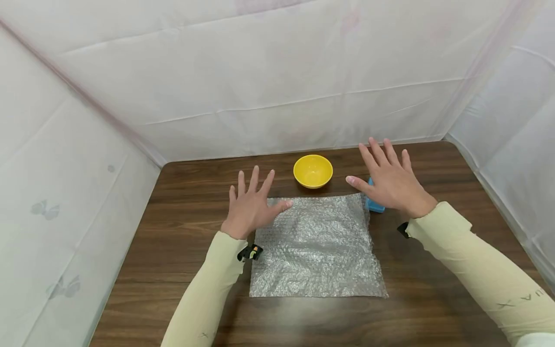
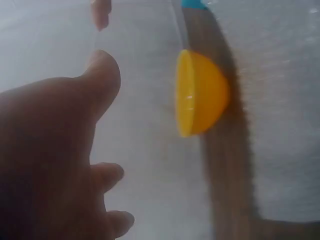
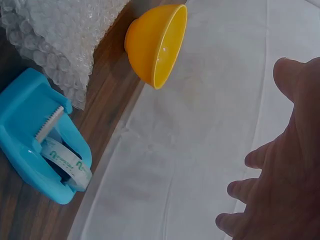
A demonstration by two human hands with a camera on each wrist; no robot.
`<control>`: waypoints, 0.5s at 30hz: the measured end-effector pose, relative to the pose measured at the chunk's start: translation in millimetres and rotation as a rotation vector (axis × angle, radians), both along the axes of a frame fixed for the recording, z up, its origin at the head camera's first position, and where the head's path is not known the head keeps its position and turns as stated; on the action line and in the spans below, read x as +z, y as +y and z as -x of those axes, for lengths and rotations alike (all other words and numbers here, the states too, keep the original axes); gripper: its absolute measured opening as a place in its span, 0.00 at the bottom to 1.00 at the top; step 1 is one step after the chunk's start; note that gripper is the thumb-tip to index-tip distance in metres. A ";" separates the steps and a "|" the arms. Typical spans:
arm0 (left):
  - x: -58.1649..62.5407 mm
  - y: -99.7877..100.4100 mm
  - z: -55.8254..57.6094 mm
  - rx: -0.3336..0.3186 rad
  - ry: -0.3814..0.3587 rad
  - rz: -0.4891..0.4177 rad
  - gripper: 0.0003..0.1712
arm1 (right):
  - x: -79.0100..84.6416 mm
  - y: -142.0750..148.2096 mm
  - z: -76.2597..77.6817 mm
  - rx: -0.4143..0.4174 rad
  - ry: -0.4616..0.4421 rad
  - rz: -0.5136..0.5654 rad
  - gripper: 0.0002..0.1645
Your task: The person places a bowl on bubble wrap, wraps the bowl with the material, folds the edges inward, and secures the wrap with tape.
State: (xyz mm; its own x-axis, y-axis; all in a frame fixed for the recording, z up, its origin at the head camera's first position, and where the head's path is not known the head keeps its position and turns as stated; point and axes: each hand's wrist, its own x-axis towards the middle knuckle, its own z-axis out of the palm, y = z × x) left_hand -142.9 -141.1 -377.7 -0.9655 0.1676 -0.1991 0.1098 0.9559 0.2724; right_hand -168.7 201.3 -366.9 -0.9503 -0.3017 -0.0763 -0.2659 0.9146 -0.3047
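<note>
Both hands are spread above the table with nothing in them. My left hand [image 1: 250,209] is over the left edge of a sheet of bubble wrap [image 1: 318,250], fingers pointing away from me. To the right, my right hand [image 1: 392,185] hovers over a blue tape dispenser [image 1: 375,206], hiding much of it in the head view. The right wrist view shows the tape dispenser [image 3: 30,135] with its toothed cutter and a roll of tape. A yellow bowl [image 1: 313,171] stands upright behind the bubble wrap, between the two hands.
The dark wooden table [image 1: 173,250] has rounded back corners. Pale sheeting [image 1: 260,72] hangs close behind it and along both sides. Each wrist carries a small black camera strap, the left one [image 1: 250,252] showing beside the sleeve.
</note>
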 end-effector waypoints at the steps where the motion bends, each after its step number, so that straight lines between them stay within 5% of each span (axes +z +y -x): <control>1: -4.5 -2.3 -2.2 -0.003 -0.007 -0.004 0.55 | -0.2 0.3 -0.3 -0.002 -0.003 0.004 0.58; 15: -51.8 -21.2 -26.9 -0.039 -0.069 -0.001 0.55 | -6.9 4.1 -2.9 -0.008 -0.001 0.004 0.58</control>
State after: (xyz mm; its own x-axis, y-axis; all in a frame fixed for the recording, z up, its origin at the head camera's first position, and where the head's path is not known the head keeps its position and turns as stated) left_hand -116.0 -162.3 -429.4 -0.9421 0.2054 -0.2652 0.1281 0.9510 0.2815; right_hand -165.8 205.4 -373.8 -0.9526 -0.2947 -0.0759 -0.2587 0.9155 -0.3080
